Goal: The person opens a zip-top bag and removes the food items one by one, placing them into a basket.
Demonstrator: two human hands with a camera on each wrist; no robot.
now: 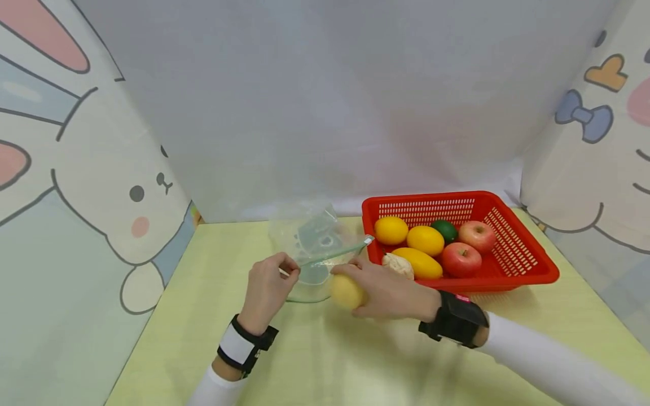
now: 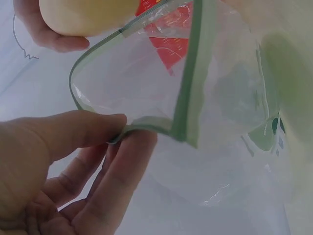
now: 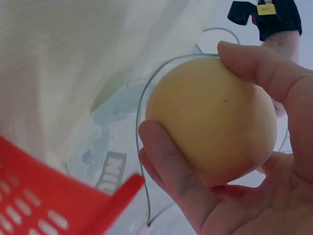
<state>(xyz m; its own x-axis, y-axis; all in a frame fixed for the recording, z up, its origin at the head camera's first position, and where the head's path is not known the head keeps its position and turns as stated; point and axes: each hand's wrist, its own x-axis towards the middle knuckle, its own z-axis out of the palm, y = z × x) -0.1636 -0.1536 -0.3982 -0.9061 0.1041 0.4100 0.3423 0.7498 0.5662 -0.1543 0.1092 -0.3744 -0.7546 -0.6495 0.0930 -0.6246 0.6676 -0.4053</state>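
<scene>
My left hand [image 1: 268,287] pinches the green-edged rim of a clear zip bag [image 1: 310,268] between thumb and fingers. In the left wrist view the mouth of the bag [image 2: 132,83] gapes wide. Close to that mouth, my right hand [image 1: 388,288] grips a round, smooth, pale yellow-orange fruit [image 1: 347,291]. Thumb and fingers curl round the fruit [image 3: 210,117] in the right wrist view, with the bag's rim behind it. Part of the fruit's surface is covered by the hand.
A red perforated plastic basket [image 1: 530,248] stands at the right. It holds red apples [image 1: 461,259], yellow fruits [image 1: 425,241], a dark green one [image 1: 444,230] and a whitish lumpy item [image 1: 398,265]. Cartoon-printed panels [image 1: 101,197] flank the pale yellow table [image 1: 213,248].
</scene>
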